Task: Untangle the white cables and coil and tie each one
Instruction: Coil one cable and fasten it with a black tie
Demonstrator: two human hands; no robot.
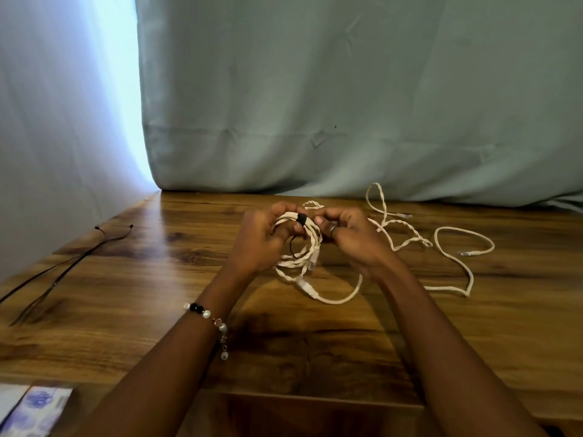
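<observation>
Head view, left hand point(259, 238) and right hand point(348, 234) both grasping coiled white cable point(301, 247) between them, black tie point(301, 219) wrapped round it, loose white cables point(441, 247) right of right hand on wooden table point(157, 310).

White cables point(451, 244), black tie point(301, 218), wood-grain table point(157, 310)

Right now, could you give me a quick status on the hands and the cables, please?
Both hands, left and right, grip the coiled cable; black tie wrapped around it. Loose cable still uncoiled on the table. Nothing obstructing.
</observation>
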